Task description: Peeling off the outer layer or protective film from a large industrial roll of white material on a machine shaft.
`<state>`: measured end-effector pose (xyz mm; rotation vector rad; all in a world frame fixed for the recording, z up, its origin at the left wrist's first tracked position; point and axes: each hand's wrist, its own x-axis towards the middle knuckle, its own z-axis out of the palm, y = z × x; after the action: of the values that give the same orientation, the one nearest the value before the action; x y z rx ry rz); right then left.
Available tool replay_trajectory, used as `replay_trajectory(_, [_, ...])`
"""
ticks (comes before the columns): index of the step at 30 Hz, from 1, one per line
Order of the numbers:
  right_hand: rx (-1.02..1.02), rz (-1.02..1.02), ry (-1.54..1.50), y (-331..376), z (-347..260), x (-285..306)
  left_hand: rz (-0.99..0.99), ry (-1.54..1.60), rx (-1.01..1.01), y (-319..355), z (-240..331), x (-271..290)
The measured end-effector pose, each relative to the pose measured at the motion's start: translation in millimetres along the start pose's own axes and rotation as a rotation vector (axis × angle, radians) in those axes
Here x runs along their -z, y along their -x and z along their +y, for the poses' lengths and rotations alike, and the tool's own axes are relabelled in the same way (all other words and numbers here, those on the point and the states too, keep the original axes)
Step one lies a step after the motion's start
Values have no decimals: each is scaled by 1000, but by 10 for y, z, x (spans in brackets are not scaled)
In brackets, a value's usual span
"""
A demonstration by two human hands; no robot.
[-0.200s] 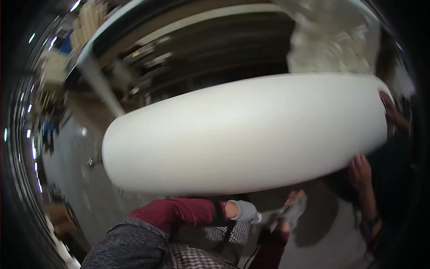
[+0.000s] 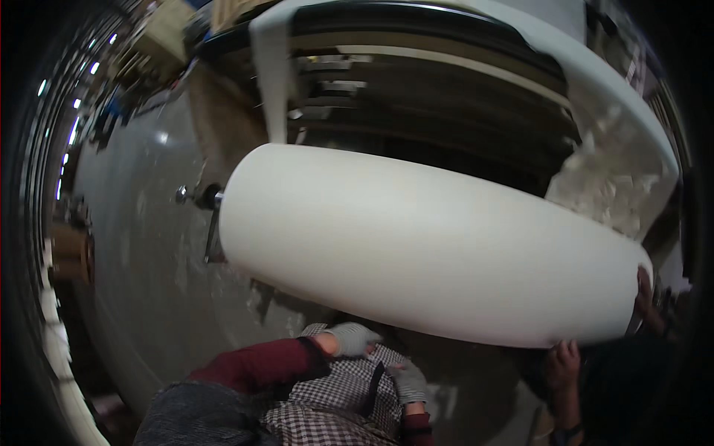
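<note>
A large white roll (image 2: 431,238) of sheet material spans the view, tilted down to the right. My left hand (image 2: 351,340), in a grey striped glove, is just below the roll's near side, in front of my checked apron (image 2: 327,386). Its fingers point right and look loosely apart, with nothing seen in them. My right hand (image 2: 408,382), gloved alike, is held close to the apron, fingers pointing up and slightly bent; no object shows in it. Neither hand touches the roll. A co-worker's bare hand (image 2: 564,364) is at the roll's lower right edge, another hand (image 2: 645,293) at its right end.
A metal shaft end (image 2: 208,196) sticks out of the roll's left end. Behind stands a machine frame with a dark bar (image 2: 416,18), a hanging white strip (image 2: 272,82) and crumpled clear film (image 2: 610,171). Brown cartons (image 2: 71,253) stand at the left on the grey floor (image 2: 141,215).
The view has swung, so the roll now slopes down to the right and its left shaft end shows. My right hand has come in from the right toward my apron and my left hand.
</note>
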<state>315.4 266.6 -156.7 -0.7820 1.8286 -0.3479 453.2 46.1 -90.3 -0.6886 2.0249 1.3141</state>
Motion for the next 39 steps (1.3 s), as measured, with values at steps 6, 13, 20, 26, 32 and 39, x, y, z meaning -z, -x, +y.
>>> replay_trajectory(6, [354, -148, 174, 67, -1326, 428, 813, 786, 611, 1201, -1139, -489])
replay_trajectory(13, [388, -243, 371, -1, -2337, 50, 996, 309, 1041, 2014, -2721, -2720])
replay_trajectory(20, [772, -376, 505, -13, -3781, -649, 1038, 1011, 1073, 2342, -2972, -2592])
replay_trajectory(26, [1150, -417, 558, -154, -4313, -1568, 1417, 1187, 365, 2543, -3013, -687])
replay_trajectory(32, [792, -448, 806, -185, -4702, -1562, 1328, 1015, 108, 2611, -2688, 670])
replay_trajectory(39, [979, -485, 774, -310, -4697, -1298, 1217, 914, -25, 2197, -2353, 968])
